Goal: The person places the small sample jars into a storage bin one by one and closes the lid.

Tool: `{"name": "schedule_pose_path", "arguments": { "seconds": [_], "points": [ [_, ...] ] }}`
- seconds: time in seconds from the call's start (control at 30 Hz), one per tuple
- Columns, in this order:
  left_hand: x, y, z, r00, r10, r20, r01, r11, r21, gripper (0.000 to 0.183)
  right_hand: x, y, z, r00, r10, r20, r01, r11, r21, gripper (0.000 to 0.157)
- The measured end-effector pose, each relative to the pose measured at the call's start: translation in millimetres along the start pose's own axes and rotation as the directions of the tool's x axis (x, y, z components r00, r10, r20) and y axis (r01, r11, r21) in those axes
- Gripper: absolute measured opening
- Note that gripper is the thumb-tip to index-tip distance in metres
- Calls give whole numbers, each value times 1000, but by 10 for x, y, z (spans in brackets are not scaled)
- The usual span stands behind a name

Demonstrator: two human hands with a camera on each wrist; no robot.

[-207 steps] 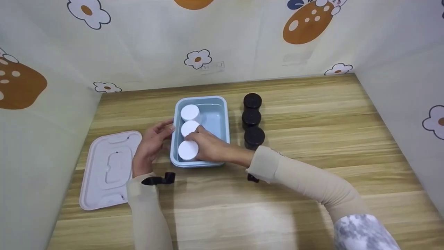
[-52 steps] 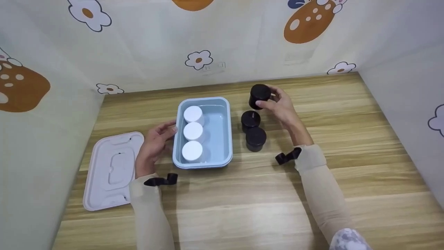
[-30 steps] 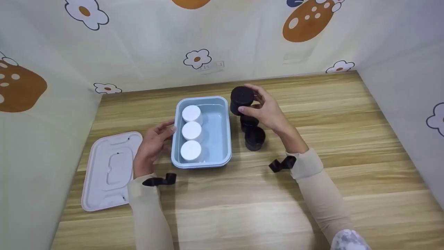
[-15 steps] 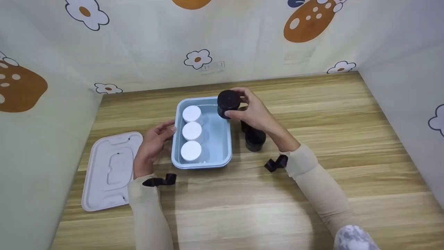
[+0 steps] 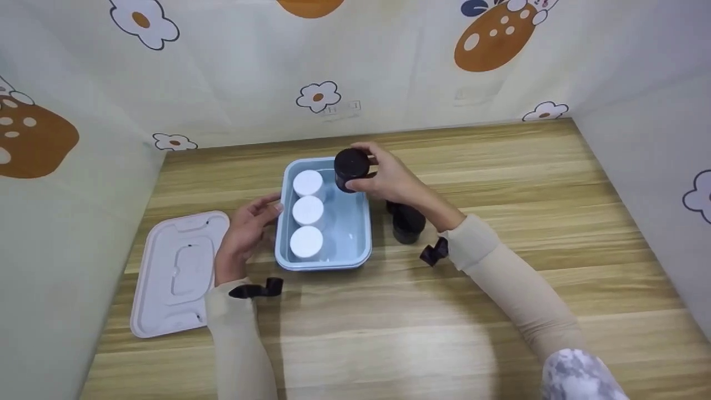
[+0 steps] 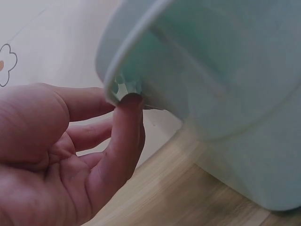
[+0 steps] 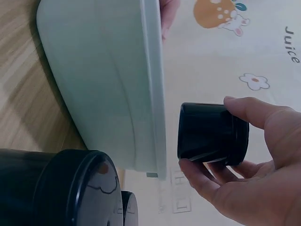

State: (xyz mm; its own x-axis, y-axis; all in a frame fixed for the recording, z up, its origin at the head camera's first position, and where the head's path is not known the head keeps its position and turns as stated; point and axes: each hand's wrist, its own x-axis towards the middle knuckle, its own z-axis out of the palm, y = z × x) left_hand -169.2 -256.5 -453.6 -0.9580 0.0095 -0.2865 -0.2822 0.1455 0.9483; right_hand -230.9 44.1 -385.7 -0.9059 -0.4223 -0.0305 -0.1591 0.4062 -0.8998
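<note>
A light blue plastic box [image 5: 341, 244] stands on the wooden table with three white round-topped jars [image 5: 306, 241] in a row along its left side. My left hand [image 5: 244, 230] holds the box's left rim, thumb and fingertips at the lip in the left wrist view. Over the box's far right part, my right hand [image 5: 389, 178] grips a black lidded jar [image 5: 351, 166] between thumb and fingers. The right wrist view shows this black jar [image 7: 207, 132] raised above the box's rim [image 7: 157, 94]. To the right of the box stand two other black jars [image 5: 408, 225], the farther one mostly hidden by my right arm.
A whitish box lid [image 5: 178, 272] lies flat on the table left of the box, beside my left forearm. A patterned curtain wall [image 5: 239, 83] borders the back of the table, and another wall [image 5: 666, 144] is on the right.
My right hand set down a white jar, picked up the farthest black jar from the right-hand row and carried it left over the box. My left hand stays at the rim.
</note>
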Motion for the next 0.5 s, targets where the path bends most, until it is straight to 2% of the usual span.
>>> {"name": "schedule_pose_path", "arguments": {
  "seconds": [0.23,0.37,0.5],
  "points": [
    [-2,-10,-5,1000,-11,24,11,1000,-5,49,111,-35,52,997,23,72,-19,998,-52,72],
    [-5,-11,-7,1000,-8,27,8,1000,-16,47,176,-76,61,997,17,79,-11,997,-77,71],
    [4,-12,-7,999,-7,33,8,999,-43,48,225,-114,71,997,5,81,8,987,-160,72]
  ]
}}
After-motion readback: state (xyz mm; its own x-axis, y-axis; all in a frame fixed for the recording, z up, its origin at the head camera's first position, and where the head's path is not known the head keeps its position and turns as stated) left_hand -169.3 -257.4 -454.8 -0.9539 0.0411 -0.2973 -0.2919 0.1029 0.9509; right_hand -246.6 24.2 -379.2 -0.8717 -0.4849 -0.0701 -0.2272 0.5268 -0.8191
